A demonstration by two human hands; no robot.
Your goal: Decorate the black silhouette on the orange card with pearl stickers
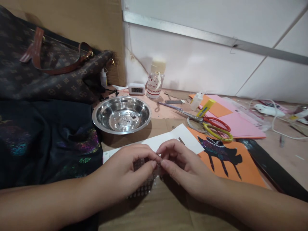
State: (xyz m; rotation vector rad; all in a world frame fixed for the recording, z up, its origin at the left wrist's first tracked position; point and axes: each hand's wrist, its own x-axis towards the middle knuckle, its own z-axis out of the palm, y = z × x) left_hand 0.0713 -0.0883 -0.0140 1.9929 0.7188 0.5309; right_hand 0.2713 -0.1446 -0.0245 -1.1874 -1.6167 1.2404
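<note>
My left hand (134, 166) is closed in a pinch on a clear sheet of small round stick-on beads (143, 189). The sheet hangs below the fingers, and its upper part is largely hidden. Fingertips of my right hand (183, 163) press together against those of my left, at the edge of the sheet; whatever lies between them is too small to tell. Behind the hands lies white paper (190, 138) with a dark mark. To the right is an orange sheet (252, 173) bearing a dark, shiny cut-out (223, 154) trimmed with a row of pearl-like beads.
A steel bowl (122, 116) stands behind my left hand. Scissors (216, 128), a yellow glue tube (206, 107), a small bottle (196, 101) and pink paper (250, 125) lie at the right back. Dark sequinned cloth (48, 141) and a handbag (55, 70) fill the left.
</note>
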